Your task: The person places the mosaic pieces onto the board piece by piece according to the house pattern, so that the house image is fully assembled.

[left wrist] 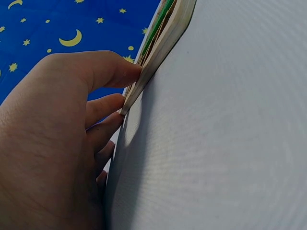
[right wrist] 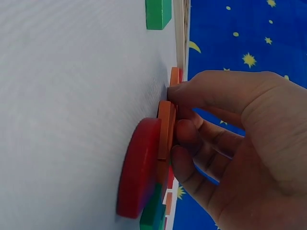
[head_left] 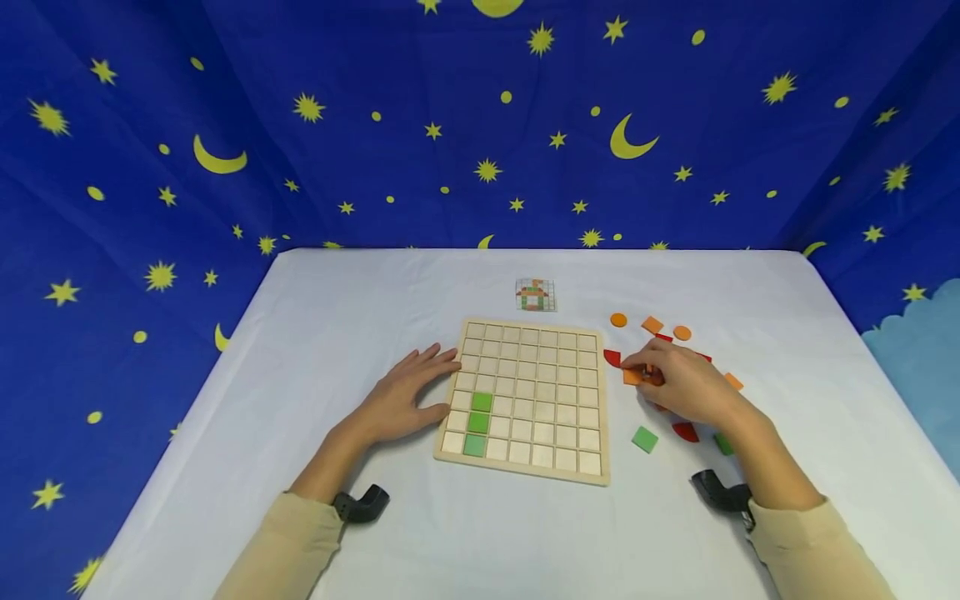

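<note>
Head view: right fingers pinch a flat orange square; left fingers, spread, touch a gridded board.

Near side of grid board: white cloth open, room to pass. Left of board: left hand blocks, thumb touching rim. Right of board: right hand, pinching orange square, plus loose pieces crowd way; red quarter-circle just beside rim. Beyond board: picture card, bare cloth either side.
</note>
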`<state>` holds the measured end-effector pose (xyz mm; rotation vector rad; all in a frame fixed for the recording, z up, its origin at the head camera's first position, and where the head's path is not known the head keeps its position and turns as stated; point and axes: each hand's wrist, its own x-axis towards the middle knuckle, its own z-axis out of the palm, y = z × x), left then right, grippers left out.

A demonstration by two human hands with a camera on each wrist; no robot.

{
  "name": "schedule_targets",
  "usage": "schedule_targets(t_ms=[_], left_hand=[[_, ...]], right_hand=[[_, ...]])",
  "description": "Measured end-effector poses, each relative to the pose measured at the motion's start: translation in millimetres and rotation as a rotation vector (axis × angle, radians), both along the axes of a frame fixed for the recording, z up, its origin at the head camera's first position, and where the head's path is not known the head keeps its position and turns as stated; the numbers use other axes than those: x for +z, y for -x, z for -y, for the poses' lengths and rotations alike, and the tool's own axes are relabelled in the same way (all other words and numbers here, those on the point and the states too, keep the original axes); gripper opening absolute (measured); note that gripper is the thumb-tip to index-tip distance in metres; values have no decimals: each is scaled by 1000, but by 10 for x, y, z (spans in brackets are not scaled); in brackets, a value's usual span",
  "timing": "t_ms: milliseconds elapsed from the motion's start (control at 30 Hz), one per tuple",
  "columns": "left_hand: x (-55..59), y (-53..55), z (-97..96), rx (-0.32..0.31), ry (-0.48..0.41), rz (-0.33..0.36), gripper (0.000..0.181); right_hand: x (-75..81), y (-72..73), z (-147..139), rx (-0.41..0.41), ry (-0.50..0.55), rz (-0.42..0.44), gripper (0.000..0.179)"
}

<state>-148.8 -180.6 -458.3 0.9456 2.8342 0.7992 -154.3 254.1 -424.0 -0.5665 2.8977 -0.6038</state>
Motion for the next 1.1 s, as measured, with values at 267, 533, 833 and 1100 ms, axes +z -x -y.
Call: schedule_targets(t_ms=[267,533,833,1100], left_hand=[[-16,0,0,-5,-11,0,62],[-4,1,0,-6,-8,2,61],[-10,-3,10,-5,-6,5,61],[-9,-1,11,-8,-6,1,61]], right_hand=[[-5,-1,-13,21,-1,-17,32],[40,-26,27,25,33,-26,34],[116,-76,219,98,63,-36,35],[110,-102,381,179,109,-54,33]])
